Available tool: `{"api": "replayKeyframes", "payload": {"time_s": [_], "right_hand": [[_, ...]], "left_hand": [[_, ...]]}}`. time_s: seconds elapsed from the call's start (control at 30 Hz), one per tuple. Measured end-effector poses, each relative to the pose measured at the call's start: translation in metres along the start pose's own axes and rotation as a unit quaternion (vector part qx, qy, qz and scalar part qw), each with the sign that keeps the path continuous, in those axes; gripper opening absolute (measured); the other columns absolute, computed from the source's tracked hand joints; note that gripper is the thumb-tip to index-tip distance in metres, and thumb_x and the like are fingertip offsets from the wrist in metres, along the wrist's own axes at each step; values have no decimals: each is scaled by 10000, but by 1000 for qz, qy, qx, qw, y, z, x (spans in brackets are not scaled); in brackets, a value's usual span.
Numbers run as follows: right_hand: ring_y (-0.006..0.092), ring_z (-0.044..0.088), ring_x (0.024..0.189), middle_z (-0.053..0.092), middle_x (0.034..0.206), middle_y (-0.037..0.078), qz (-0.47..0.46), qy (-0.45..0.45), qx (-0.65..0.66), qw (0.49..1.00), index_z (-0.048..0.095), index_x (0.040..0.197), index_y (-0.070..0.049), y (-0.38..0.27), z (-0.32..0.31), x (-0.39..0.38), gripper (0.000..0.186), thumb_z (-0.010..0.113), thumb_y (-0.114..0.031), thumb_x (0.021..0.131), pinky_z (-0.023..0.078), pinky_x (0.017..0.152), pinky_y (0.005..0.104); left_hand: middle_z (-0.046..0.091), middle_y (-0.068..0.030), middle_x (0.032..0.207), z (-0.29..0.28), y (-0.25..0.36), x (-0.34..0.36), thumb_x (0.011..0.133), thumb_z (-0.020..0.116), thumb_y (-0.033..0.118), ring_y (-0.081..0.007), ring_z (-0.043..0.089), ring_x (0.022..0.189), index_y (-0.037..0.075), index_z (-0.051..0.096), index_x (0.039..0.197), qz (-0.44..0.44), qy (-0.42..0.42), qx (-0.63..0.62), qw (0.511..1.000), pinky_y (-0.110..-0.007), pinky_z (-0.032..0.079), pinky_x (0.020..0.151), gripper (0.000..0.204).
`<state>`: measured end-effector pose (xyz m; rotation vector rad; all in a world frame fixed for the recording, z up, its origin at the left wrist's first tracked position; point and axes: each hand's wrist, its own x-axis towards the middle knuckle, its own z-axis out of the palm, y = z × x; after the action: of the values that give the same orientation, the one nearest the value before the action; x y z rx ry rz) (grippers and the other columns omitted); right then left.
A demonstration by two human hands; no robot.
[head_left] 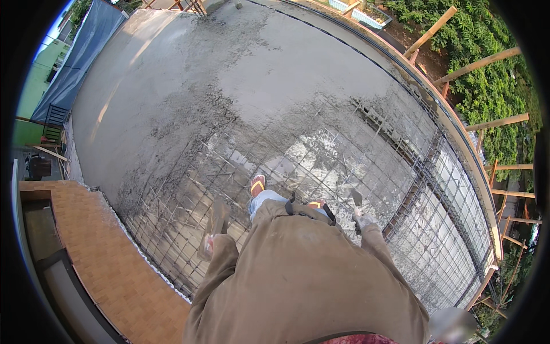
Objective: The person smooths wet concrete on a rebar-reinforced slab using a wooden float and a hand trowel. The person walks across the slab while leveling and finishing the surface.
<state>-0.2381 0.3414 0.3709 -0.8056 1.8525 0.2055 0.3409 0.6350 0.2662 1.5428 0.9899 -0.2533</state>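
Note:
My left hand [208, 245], partly hidden by the brown sleeve, is closed round a hand float [218, 217], a flat greyish-brown board smeared by motion. It is held above the bare steel rebar mesh [166, 229], left of my body. On my right side, my right hand [363, 221], in a grey work glove, grips a small trowel [356, 198] with its dark blade pointing away from me. Wet grey concrete [246, 63] covers the far part of the slab, with a rough, lumpy edge where it meets the mesh.
My sandalled foot [258, 184] stands among the bars. Deeper rebar beam cages [424, 166] run along the right. A curved formwork edge [458, 123] with timber props bounds that side, trees beyond it. A tiled ledge [114, 246] lies at the left, below a blue-grey tarp [86, 54].

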Motion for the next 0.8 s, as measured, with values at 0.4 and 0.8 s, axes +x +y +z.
{"api": "replayKeyframes", "payload": {"time_s": [0.4, 0.8], "right_hand": [[263, 651, 597, 669, 772, 140, -14, -49, -44, 998, 559, 1209, 39, 81, -5, 59, 525, 733, -323, 871, 534, 495, 409], [235, 673, 658, 669, 776, 116, 42, -18, -29, 999, 672, 1038, 5, 124, -77, 87, 448, 663, -417, 888, 533, 582, 398]], "left_hand": [[650, -79, 889, 7, 21, -83, 906, 601, 431, -221, 642, 699, 130, 640, 1048, 42, 1, -8, 999, -348, 519, 554, 335], [685, -43, 953, 58, 34, -170, 901, 573, 389, -171, 647, 647, 173, 629, 1134, -18, -112, 10, 994, -237, 486, 461, 323]]}}
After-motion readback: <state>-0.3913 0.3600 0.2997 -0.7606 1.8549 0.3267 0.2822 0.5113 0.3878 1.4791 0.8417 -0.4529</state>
